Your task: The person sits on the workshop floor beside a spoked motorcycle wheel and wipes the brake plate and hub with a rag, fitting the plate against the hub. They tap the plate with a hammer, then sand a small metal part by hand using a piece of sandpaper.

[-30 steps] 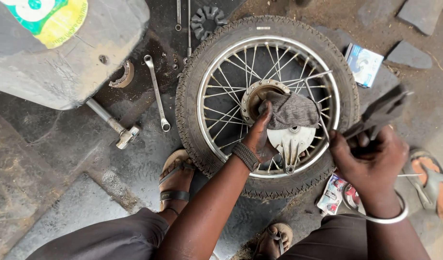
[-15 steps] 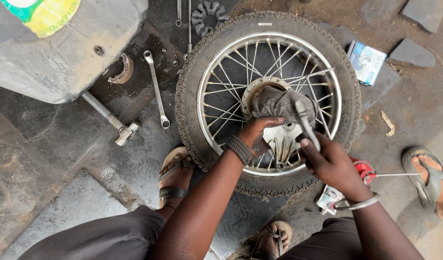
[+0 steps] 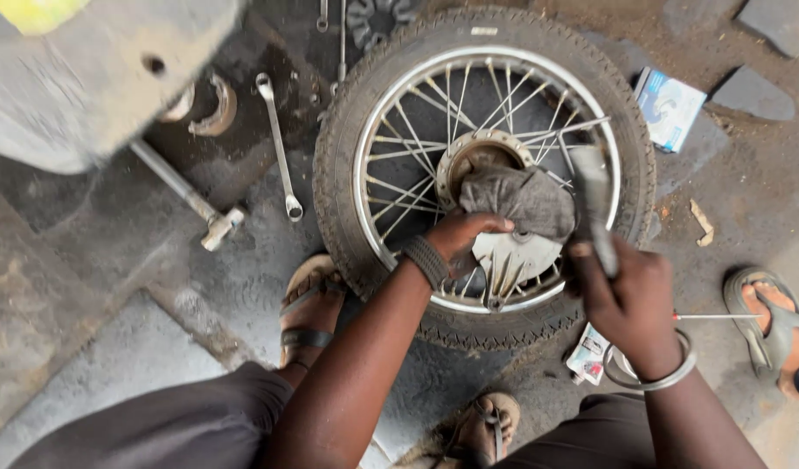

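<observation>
My left hand is closed on a grey rag, pressing it down onto the hub of the spoked wheel that lies flat on the floor in the upper middle of the frame. The rag sits at the wheel's centre, draped over the hub and the top of the pale metal brake plate just below it. A dark band is round that wrist.

My right hand, at the right of the wheel's lower rim, is clamped around the handle of a blurred grey tool that points up across the spokes, just beside the rag. A metal bangle hangs on that wrist.

My sandalled foot rests against the tyre at lower left. Left of the wheel a long spanner lies on the dark floor, with a socket bar further left beneath a grey tank in the upper left corner. A small blue and white box lies at upper right, well apart from the wheel. Another person's sandalled foot shows at the right edge.
</observation>
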